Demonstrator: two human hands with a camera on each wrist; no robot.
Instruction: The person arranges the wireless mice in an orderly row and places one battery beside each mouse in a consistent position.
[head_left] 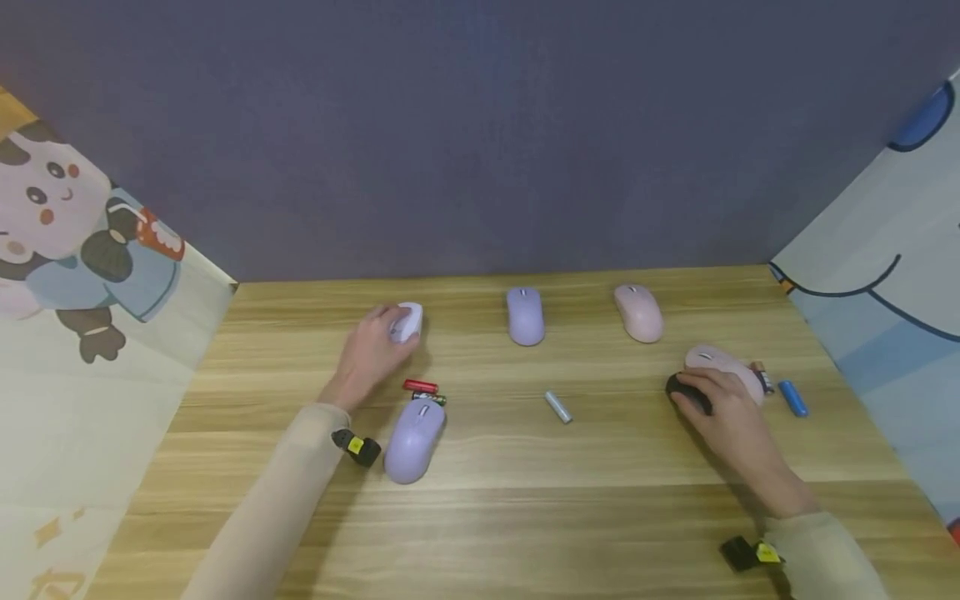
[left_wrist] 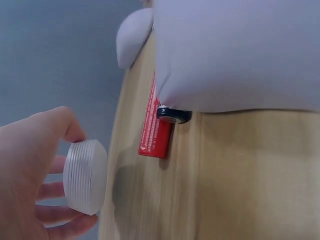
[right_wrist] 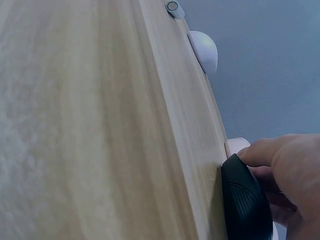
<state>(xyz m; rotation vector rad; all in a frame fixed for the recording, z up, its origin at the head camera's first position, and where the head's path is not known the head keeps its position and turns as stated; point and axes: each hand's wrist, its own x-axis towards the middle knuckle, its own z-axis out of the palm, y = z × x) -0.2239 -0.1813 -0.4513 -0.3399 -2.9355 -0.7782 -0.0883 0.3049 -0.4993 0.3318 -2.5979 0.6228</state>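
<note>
My left hand [head_left: 372, 348] grips a white computer mouse [head_left: 407, 323] by its sides at the back left of the table. Its ribbed side shows in the left wrist view, a little off the wood. On the right, my right hand [head_left: 731, 425] holds a black mouse [head_left: 686, 396] with the thumb and fingers on its sides. A pale pink mouse [head_left: 723, 367] lies just beyond that hand, partly hidden by it. Below my left hand are a red battery [head_left: 421, 386], a dark green battery [head_left: 429, 399] and a lilac mouse [head_left: 415, 442].
Another lilac mouse [head_left: 525, 317] and a pink mouse [head_left: 639, 313] lie along the back. A silver battery [head_left: 558, 407] is near the middle. To the right are a dark battery [head_left: 762, 379] and a blue battery [head_left: 792, 398]. A dark panel [head_left: 495, 150] borders the table's back edge.
</note>
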